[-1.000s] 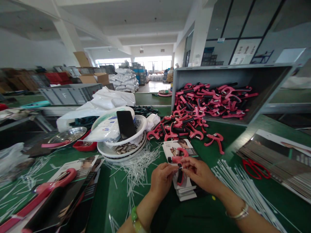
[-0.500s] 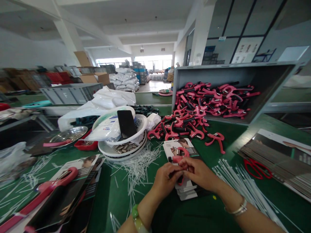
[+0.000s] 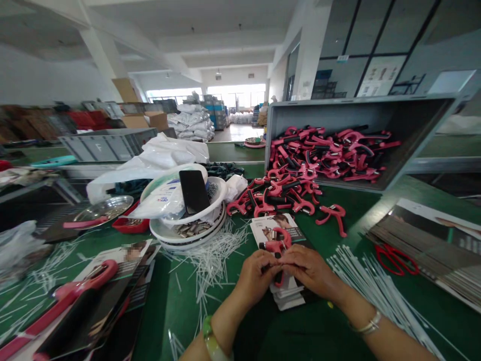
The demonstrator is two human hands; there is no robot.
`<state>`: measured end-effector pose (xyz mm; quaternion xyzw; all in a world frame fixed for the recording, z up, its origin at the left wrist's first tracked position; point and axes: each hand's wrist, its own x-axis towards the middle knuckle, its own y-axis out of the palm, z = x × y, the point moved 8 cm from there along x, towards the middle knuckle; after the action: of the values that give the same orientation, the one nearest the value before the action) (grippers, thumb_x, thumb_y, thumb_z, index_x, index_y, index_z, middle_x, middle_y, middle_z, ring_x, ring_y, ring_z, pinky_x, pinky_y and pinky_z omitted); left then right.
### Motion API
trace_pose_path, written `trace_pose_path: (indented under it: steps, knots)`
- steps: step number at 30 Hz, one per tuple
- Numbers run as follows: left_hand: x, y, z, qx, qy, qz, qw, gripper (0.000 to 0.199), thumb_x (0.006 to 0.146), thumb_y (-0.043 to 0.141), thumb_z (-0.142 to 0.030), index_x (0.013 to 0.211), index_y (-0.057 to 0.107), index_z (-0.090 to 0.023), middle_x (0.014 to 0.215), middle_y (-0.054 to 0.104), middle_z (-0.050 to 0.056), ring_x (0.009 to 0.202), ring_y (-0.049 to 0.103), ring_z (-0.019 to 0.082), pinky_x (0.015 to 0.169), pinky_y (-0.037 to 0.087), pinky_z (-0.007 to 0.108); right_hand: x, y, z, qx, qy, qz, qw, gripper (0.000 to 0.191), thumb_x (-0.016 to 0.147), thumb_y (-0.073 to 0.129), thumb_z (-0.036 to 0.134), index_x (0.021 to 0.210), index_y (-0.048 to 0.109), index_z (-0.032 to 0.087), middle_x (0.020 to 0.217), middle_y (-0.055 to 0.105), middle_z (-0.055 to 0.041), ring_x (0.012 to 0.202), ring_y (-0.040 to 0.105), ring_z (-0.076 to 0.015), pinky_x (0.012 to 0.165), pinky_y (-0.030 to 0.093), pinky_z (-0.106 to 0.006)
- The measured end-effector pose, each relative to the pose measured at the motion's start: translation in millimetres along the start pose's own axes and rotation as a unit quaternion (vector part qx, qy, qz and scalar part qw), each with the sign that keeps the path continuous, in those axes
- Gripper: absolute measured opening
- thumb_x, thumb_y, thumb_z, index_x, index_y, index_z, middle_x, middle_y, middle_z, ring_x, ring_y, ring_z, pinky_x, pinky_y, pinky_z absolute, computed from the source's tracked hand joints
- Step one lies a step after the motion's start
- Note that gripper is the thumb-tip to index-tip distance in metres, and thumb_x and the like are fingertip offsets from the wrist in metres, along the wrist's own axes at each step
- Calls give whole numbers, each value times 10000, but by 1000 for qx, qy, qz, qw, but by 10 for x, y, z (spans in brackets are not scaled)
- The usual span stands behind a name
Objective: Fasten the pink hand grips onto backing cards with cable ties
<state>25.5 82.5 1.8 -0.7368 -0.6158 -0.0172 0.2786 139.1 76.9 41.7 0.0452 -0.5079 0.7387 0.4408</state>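
A pink spring hand grip (image 3: 284, 238) with black parts lies on a small stack of printed cards (image 3: 260, 228) in front of me. My left hand (image 3: 255, 276) is closed at the lower left of the hand grip, thumb and fingers pinched on it. From the right, my right hand (image 3: 310, 269) is closed too, its fingertips meeting the left ones over the grip. What lies between the right fingertips is hidden. Loose white cable ties (image 3: 370, 281) fan out beside my right forearm.
A tilted grey crate (image 3: 361, 103) spills pink hand grips onto the green table (image 3: 338, 331). White bowls (image 3: 165, 240) with metal parts and a phone (image 3: 193, 191) stand left. Red scissors (image 3: 396, 259) and stacked cards (image 3: 432, 250) lie right. A carded hand grip (image 3: 75, 288) is at lower left.
My right hand's fingers have flattened and shifted slightly over the hand grip, close against the left fingertips. The left hand stays nearly in place. The view has shifted slightly.
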Motion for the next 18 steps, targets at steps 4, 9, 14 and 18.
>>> trace_pose_path:
  steps: [4,9,14,18]
  knots:
    - [-2,13,-57,10,-12,7,1000,90,790,605,-220,735,661,-175,809,616,36,794,579,138,706,456,236,30,-17,51,-1,23,-42,999,146,880,491,214,767,579,189,724,607,-17,720,560,-132,672,440,-248]
    - [-7,-80,-90,64,-31,-30,997,107,776,557,-155,812,655,-177,808,574,30,759,553,131,684,449,237,3,-137,33,-25,82,-186,979,151,882,462,203,743,517,187,691,525,-9,676,512,-136,628,401,-250]
    - [-50,-89,-91,114,-31,-18,993,254,740,577,-158,983,643,-194,882,593,45,795,560,151,734,462,274,-4,-149,-106,-29,127,-221,967,138,893,453,227,773,512,193,730,531,-17,717,519,-149,654,400,-259]
    - [-99,-141,-33,127,-45,-54,989,245,765,563,-194,1003,611,-161,843,594,48,779,565,157,725,468,286,64,-12,-71,18,109,-118,987,179,921,397,237,804,527,197,812,579,-35,808,546,-157,719,413,-272]
